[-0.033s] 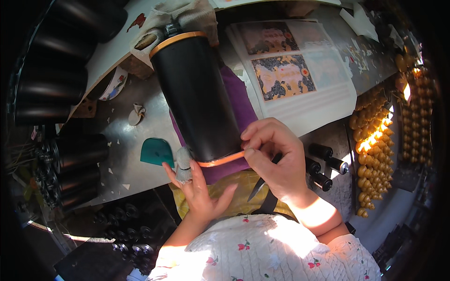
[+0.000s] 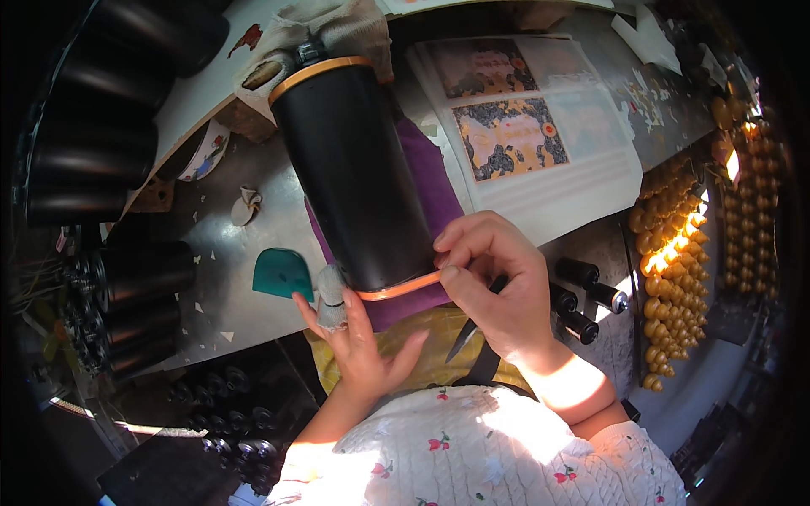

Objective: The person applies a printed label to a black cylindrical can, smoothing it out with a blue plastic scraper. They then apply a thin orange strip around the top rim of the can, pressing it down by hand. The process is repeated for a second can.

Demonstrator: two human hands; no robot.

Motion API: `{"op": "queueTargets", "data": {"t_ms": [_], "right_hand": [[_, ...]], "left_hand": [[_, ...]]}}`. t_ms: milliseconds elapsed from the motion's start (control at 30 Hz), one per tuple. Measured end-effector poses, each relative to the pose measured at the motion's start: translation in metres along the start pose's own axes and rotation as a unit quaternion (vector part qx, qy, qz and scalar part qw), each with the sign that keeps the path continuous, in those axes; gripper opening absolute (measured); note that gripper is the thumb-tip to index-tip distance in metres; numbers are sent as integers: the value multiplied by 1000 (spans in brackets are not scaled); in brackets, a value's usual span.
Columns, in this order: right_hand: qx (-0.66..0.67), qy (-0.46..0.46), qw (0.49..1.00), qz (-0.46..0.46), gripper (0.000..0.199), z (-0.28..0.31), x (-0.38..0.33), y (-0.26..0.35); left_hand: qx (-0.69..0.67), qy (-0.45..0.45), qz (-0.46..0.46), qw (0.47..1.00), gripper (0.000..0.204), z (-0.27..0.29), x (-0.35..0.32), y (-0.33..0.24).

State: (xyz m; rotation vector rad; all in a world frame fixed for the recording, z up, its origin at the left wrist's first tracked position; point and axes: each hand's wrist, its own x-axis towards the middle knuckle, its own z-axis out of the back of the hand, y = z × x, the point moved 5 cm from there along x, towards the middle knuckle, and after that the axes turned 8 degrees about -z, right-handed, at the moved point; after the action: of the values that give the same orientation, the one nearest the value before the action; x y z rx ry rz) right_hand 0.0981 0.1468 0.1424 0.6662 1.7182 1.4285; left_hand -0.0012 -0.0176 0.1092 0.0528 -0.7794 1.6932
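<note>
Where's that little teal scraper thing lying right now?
In the head view, the teal scraper lies on the grey bench, on the person's left, just beyond the left hand and beside the black cylinder.

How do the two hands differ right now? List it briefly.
The left hand lies open, palm up, under the black cylinder's near end; the right hand is curled, pinching the orange rim. The left hand has a finger wrapped in grey tape; the right hand's fingers are bare. The right hand also holds a dark blade; the left hand holds no tool. Both touch the same end of the cylinder.
</note>
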Motion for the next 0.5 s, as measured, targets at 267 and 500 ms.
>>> {"op": "queueTargets", "data": {"t_ms": [267, 500], "right_hand": [[-8, 18, 1000, -5, 9, -1, 0, 2], [-7, 46, 999, -5, 9, -3, -5, 10]], "left_hand": [[95, 25, -38, 994, 112, -9, -1, -4], [99, 8, -52, 994, 114, -12, 2, -5]]}}
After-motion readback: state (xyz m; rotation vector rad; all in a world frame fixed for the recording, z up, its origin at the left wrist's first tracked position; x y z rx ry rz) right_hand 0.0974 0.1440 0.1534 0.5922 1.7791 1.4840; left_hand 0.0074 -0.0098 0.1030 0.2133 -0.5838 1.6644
